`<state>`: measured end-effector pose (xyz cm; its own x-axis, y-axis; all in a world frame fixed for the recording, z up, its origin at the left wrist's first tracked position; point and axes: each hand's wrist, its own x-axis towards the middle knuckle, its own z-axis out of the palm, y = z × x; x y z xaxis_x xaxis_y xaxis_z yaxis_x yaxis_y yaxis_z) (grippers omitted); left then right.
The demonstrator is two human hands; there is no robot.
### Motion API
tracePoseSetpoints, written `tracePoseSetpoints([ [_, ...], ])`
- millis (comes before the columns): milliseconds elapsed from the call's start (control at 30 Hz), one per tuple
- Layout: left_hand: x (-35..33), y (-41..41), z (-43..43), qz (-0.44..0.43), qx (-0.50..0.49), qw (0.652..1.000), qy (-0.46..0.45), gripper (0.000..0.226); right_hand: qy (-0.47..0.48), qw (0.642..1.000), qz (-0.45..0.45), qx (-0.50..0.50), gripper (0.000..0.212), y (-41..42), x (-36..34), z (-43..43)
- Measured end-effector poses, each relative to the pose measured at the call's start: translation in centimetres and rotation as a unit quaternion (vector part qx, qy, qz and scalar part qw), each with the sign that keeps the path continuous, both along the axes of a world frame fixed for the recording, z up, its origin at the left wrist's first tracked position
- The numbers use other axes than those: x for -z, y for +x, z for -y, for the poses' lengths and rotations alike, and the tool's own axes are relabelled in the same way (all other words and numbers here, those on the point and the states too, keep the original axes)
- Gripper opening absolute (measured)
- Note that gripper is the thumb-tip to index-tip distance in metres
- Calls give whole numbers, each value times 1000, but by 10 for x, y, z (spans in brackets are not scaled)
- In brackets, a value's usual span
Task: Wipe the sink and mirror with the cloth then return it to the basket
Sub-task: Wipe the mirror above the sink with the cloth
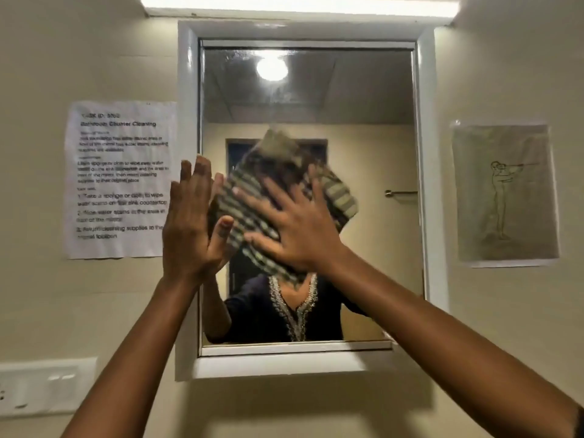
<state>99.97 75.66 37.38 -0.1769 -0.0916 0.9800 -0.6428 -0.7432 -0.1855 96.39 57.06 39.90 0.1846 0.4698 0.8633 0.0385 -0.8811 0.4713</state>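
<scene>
A white-framed mirror [363, 105] hangs on the beige wall straight ahead. A green-and-dark striped cloth [243, 197] lies flat against the middle of the glass. My right hand [297, 226] presses on the cloth with its fingers spread wide. My left hand [189, 222] is raised flat at the mirror's left edge, palm toward the glass and holding nothing; its thumb is close to the cloth's left side. The cloth and my arms are reflected in the glass. Neither the sink nor the basket is in view.
A printed instruction sheet [120, 181] is taped to the wall left of the mirror. A sheet with a line drawing [505, 194] hangs on the right. A white switch plate [44, 387] sits low on the left, and a tube light [300, 4] glows above the mirror.
</scene>
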Motion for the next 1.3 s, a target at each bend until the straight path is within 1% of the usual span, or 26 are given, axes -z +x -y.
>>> tracePoseSetpoints([
  [33,0,-3,0,-5,2,1000,10,64,-32,999,-22,-1,64,-4,19,8],
  [67,1,-5,-1,-10,-5,1000,22,63,-41,999,-33,5,63,-8,30,21],
  [133,1,-6,-2,-7,-13,998,59,64,-8,1000,-21,21,62,-15,28,49],
  [167,2,-5,-2,-4,-11,998,68,64,30,999,-12,29,62,-19,18,62],
  [233,5,-4,-3,-16,8,998,54,68,153,987,12,38,62,-23,-10,87],
  [333,6,-3,-3,-21,42,998,35,71,340,937,69,49,65,-25,-51,105],
  [400,6,-4,-3,-10,45,998,44,72,394,913,89,47,67,-19,-62,89],
  [433,6,-4,-2,-11,45,998,48,73,393,914,89,43,68,-16,-62,74],
  [467,7,-4,-2,-12,45,998,46,75,369,925,84,38,69,-11,-57,55],
  [500,6,-4,-3,-11,44,998,41,76,322,943,74,27,69,-6,-46,34],
  [567,5,-4,-3,-10,60,998,25,76,191,981,43,-3,68,0,-8,-1],
  [600,5,-4,-3,-13,77,997,17,74,127,992,21,-14,67,1,15,-12],
  [633,5,-4,-3,-19,90,996,11,72,83,996,-6,-30,65,-2,35,-14],
  [700,6,-3,-4,-28,82,996,11,69,64,993,-57,-76,62,-7,56,4],
  [733,6,-2,-4,-28,64,997,19,71,87,990,-62,-97,62,-11,57,22],
  [800,6,-1,-4,-27,19,999,44,73,213,971,-44,-100,64,-19,56,65],
  [833,6,-1,-4,-26,6,998,53,73,290,955,-18,-52,65,-23,56,87],
  [900,7,-3,-3,-31,11,998,55,73,411,908,35,74,67,-31,62,119],
  [933,7,-4,-2,-35,21,998,51,74,450,887,43,99,68,-33,66,122],
  [1000,7,-6,1,-36,29,998,40,75,489,866,45,93,71,-33,74,102],
  [1067,7,-5,2,-27,20,999,35,74,474,876,26,87,73,-27,91,61],
  [1100,7,-3,2,-19,19,999,35,74,440,895,1,78,75,-23,103,36],
  [1133,8,-1,1,-12,26,999,35,73,390,918,-27,62,77,-21,117,7],
  [1200,7,4,-2,-17,51,998,39,68,272,957,-98,10,69,-18,148,-47],
  [1267,6,18,-6,-38,26,998,48,69,200,966,-163,-27,61,-21,164,-80],
  [1300,6,27,-7,-56,-24,997,50,73,194,964,-178,-33,59,-21,167,-83],
])
